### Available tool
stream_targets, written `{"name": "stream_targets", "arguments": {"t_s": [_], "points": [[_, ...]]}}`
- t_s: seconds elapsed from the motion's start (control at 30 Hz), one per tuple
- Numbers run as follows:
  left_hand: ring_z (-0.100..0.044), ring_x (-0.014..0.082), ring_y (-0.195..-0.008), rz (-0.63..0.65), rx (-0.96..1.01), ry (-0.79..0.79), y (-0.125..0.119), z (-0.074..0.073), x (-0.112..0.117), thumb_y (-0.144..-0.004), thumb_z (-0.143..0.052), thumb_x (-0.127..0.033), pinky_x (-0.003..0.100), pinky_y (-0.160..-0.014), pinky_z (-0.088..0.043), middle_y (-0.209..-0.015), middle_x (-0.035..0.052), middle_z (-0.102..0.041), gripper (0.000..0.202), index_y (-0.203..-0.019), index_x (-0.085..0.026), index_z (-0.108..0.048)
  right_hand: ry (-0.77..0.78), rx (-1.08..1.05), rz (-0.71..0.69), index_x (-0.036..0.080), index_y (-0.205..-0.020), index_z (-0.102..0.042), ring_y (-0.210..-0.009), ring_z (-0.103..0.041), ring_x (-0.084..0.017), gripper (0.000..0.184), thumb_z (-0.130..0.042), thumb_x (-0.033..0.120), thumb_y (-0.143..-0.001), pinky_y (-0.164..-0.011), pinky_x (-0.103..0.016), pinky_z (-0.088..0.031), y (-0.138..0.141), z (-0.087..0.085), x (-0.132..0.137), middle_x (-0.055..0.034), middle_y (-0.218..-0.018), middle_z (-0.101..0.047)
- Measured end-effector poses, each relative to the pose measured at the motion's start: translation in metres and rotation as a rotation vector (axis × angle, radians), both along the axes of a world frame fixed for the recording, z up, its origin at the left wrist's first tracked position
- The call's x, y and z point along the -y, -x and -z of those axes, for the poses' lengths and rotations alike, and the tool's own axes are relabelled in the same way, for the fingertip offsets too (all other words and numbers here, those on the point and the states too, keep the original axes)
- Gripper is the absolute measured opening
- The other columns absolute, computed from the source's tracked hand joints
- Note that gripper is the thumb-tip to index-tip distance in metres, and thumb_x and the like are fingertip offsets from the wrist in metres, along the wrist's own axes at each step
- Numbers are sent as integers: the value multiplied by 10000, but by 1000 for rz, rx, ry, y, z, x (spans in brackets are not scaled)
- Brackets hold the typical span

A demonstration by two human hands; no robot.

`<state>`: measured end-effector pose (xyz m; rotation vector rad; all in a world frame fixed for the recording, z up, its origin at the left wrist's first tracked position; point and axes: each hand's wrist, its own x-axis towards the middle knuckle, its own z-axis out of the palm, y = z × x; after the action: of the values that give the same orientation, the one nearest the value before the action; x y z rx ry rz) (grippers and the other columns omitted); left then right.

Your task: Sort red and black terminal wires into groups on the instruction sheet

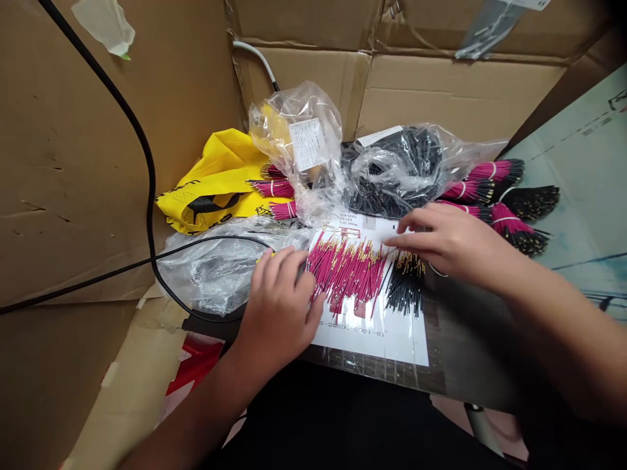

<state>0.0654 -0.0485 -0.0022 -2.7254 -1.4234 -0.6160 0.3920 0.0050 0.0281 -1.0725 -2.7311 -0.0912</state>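
My left hand (281, 300) is curled beside the left edge of a spread of magenta wires (347, 274) with gold-coloured terminals. Something dark shows between its thumb and forefinger, mostly hidden by the fingers; a black cord (215, 240) runs toward it. My right hand (448, 241) reaches in from the right, its fingers stretched out and slightly apart over the far right end of the magenta wires. Below those fingers lies a bunch of black wires (405, 290) with similar terminals. Both groups rest on a white printed sheet (406, 346).
Behind lie a clear bag (313, 111) with a label, a bag of black wires (392, 173) and a yellow bag (220, 156). Tied magenta-and-black wire bundles (519, 228) sit at right. Crumpled plastic (210, 281) is at left. Cardboard walls (304, 72) enclose the table; a thick black cable (142, 137) hangs left.
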Motion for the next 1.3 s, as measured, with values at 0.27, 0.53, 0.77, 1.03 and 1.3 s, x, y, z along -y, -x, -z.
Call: {"name": "stream_targets", "arguments": {"t_s": [0.27, 0.53, 0.77, 1.03, 1.3], "points": [[-548, 378, -1326, 18, -177, -53, -15, 13, 14, -941, -545, -180, 546, -1048, -497, -1373, 188, -638, 168, -975, -112, -695, 65, 72, 63, 328, -1214, -746, -1018, -562, -264, 511, -465, 35, -904, -868, -433, -446, -20, 21, 29, -104, -1203, -647], [-509, 376, -1384, 12, -216, -54, -20, 7, 16, -940, -527, -159, 621, -1184, -354, -1416, 185, -621, 192, -955, -102, -710, -120, -93, 333, 239, -1263, -688, -1102, -572, -326, 317, -561, 210, -974, -876, -486, -489, -17, 27, 45, -159, -1267, -626], [-484, 370, -1403, -13, -104, 20, -14, 7, 19, -964, -556, -276, 668, -1213, -260, -1387, 147, -641, 176, -905, -159, -672, 7, -194, 174, 190, -1129, -724, -952, -595, -240, 209, -563, 246, -1008, -809, -384, -438, 40, 21, 35, -119, -1067, -669], [-484, 363, -1403, -59, -33, 26, -11, 13, 22, -953, -574, -259, 688, -1216, -219, -1370, 126, -652, 143, -874, -178, -660, -51, 75, -192, 220, -1045, -745, -850, -504, -213, 176, -574, 248, -1014, -718, -361, -287, 90, 27, -13, -78, -948, -657], [-483, 363, -1400, -49, -11, 50, -11, 15, 21, -954, -583, -295, 687, -1217, -207, -1370, 125, -650, 152, -898, -181, -665, -44, 185, -263, 166, -993, -663, -855, -500, -209, 126, -550, 215, -1022, -741, -356, -313, 95, 29, -20, -69, -973, -648]]}}
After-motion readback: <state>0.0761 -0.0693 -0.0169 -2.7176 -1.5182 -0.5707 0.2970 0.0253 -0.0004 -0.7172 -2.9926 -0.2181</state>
